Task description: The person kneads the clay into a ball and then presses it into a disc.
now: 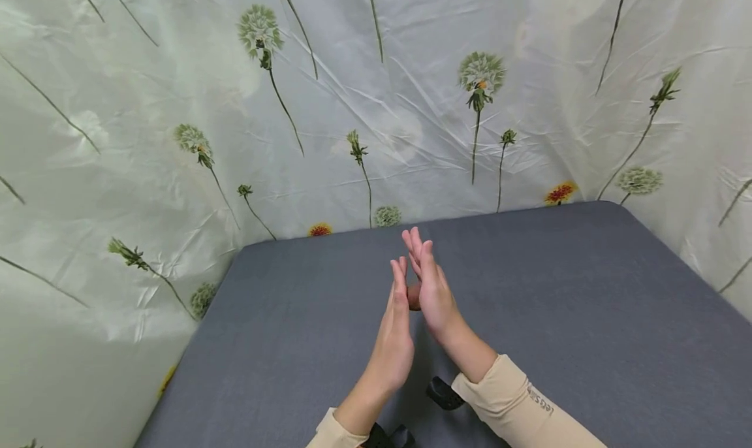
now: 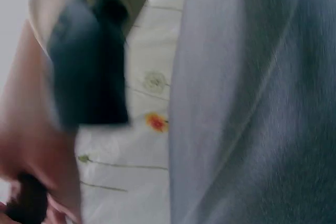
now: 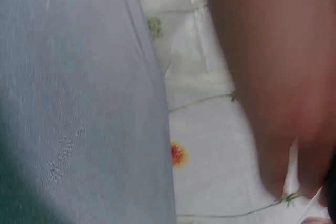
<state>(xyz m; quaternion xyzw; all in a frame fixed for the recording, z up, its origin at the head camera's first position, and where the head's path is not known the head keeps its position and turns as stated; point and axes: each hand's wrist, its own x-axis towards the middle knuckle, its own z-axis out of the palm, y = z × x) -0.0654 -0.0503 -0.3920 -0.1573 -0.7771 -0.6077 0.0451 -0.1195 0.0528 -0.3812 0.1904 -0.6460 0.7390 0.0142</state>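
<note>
My left hand (image 1: 393,347) and right hand (image 1: 437,301) are raised palm to palm over the grey surface, their fingers straight and pointing away. Between them sits a small brown roundish thing (image 1: 414,298), pressed from both sides and mostly covered by the hands. In the left wrist view it appears as a dark, rounded thing (image 2: 30,200) in the lower left corner. Its exact kind cannot be made out. A blurred hand fills the right side of the right wrist view, with a dark edge (image 3: 331,184) beside its fingers.
Under the hands lies a grey cloth-covered table (image 1: 282,324). A pale sheet (image 1: 335,95) printed with dandelions hangs behind it and along its sides. Black devices sit at the wrists, one beside the right cuff (image 1: 444,394).
</note>
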